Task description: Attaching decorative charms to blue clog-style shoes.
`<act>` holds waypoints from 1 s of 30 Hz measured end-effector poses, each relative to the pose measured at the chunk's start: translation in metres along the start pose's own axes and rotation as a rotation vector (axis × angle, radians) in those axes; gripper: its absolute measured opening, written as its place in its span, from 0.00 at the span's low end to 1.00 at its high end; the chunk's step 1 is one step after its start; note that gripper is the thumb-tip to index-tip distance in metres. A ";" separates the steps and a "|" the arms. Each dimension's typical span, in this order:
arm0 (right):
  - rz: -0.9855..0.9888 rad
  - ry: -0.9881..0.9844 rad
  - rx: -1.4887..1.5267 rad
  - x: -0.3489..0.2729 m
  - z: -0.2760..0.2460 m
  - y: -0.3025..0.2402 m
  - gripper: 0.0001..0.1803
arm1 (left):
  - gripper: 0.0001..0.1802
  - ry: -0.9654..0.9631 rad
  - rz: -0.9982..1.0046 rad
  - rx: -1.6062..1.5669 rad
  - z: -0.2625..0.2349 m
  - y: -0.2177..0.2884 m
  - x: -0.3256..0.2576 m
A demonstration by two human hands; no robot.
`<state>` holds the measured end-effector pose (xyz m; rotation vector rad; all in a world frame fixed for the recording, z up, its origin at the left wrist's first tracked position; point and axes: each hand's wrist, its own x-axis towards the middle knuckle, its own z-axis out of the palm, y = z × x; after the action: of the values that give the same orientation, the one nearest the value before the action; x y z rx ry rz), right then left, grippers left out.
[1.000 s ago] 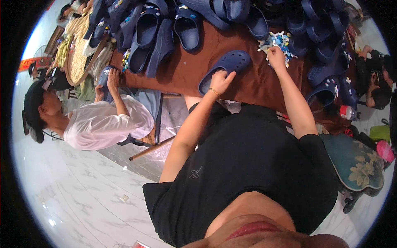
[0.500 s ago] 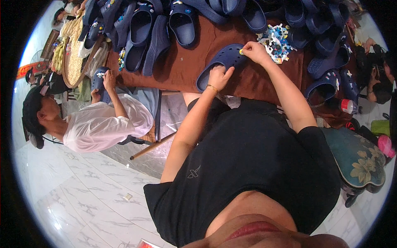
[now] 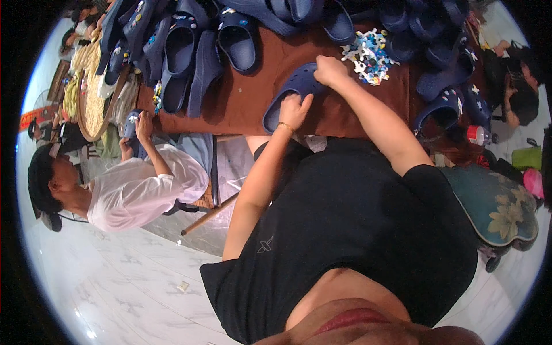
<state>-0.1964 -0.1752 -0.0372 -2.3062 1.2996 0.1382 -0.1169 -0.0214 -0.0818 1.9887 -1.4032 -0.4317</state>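
Observation:
A navy blue clog (image 3: 301, 76) with holes across its upper lies at a slant on the brown cloth (image 3: 241, 103), toe pointing away to the right. My left hand (image 3: 294, 109) reaches into its foot opening, fingers hidden inside and thumb outside, gripping it. At the toe end, my right hand (image 3: 331, 71) is closed, with its fingertips against the upper; whatever they pinch is hidden. Just beyond the right hand sits a heap of small white, blue, yellow and black charms (image 3: 371, 57).
Navy clogs (image 3: 238, 46) crowd the table's far side, several with charms on top. More clogs (image 3: 440, 112) stand at the right, beside a bottle (image 3: 478, 135). On the left a person in white (image 3: 135, 184) holds another clog (image 3: 132, 123). A cushioned stool (image 3: 500, 210) is at right.
My right hand has turned and closed in against the clog's toe; the small yellow piece at its fingertips no longer shows. My left hand stays in the clog. The whole view has shifted slightly.

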 end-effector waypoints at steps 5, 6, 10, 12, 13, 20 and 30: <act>-0.118 0.151 0.474 -0.001 0.028 0.055 0.11 | 0.28 0.011 0.041 -0.004 0.001 0.003 0.000; -0.016 0.068 0.571 -0.004 0.023 0.060 0.16 | 0.28 0.010 0.047 -0.015 0.001 0.003 -0.001; -0.193 0.170 0.602 -0.012 0.018 0.061 0.12 | 0.28 -0.001 0.056 0.004 0.000 0.003 -0.003; -0.477 0.290 0.361 -0.013 0.018 0.060 0.10 | 0.27 0.000 0.055 -0.012 0.000 0.006 -0.003; -0.484 0.287 0.363 -0.013 0.016 0.058 0.10 | 0.27 -0.006 0.057 -0.032 -0.001 0.007 -0.002; -0.041 -0.109 0.524 0.011 -0.001 0.044 0.10 | 0.26 -0.006 0.044 0.018 -0.008 -0.001 0.004; -0.127 0.166 0.201 -0.010 0.008 0.037 0.20 | 0.26 -0.079 0.046 -0.037 -0.007 0.014 -0.003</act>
<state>-0.2310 -0.1797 -0.0546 -2.2561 1.1808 -0.2208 -0.1240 -0.0196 -0.0675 1.9242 -1.4762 -0.5167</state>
